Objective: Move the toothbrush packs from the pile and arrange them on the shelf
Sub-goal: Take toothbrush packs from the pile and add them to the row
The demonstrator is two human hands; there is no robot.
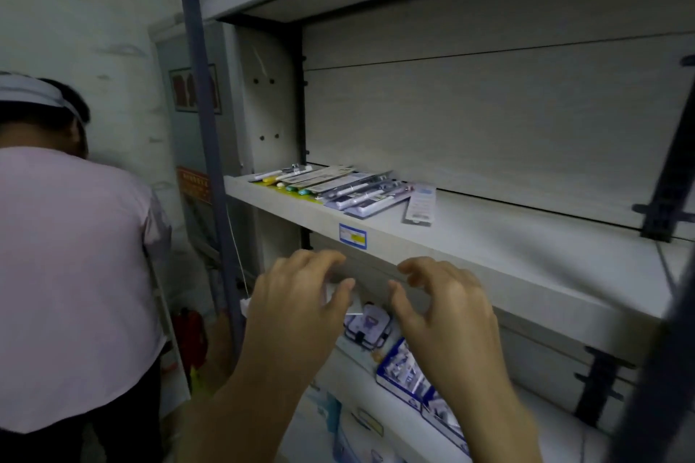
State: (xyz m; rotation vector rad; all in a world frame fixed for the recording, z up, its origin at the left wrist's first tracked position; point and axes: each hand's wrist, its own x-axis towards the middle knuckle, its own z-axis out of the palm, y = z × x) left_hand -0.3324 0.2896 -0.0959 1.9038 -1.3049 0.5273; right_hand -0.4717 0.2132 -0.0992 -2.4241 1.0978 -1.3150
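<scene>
Nearest the camera, both forearms reach forward below the front edge of the shelf. The left hand has its fingers curled, and something pale shows between thumb and fingertips, though whether it pinches a pack there cannot be told. The right hand is just beside it, fingers bent like claws with the thumb apart from them, holding nothing that can be seen.

Under the hands, on a lower shelf, lie blue and white packs, one partly hidden by the left hand.

Further on, the shelf holds a row of toothbrush packs lying flat at its left end, overlapping, their near ends close to the front edge. One pack lies by itself just right of the row. From there to the right the shelf board is bare as far as the dark bracket. A blue price label sits on the front edge.

At the left stands another person in a pale pink top, close to the grey upright post.
</scene>
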